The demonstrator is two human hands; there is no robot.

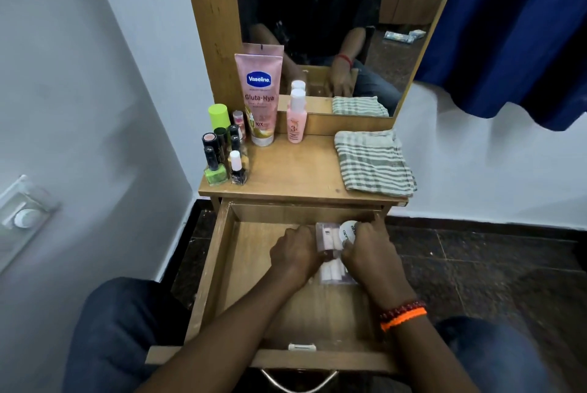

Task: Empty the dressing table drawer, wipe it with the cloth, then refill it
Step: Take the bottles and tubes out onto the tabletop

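Curling round a clear packet of white tubes (330, 260), left hand (293, 254) fingers; right hand (370, 252) pinching a round white jar (347, 232) at the far right of the open drawer (209, 268). Judging emptying nearly done or refilling just begun; cannot tell which. Standing on the bench (295, 170): nail polishes (219, 157), Vaseline tube (259, 97), pink bottle (297, 119). Lying folded at its right, the striped cloth (373, 163). Fingertips mostly hidden; jar label unreadable.
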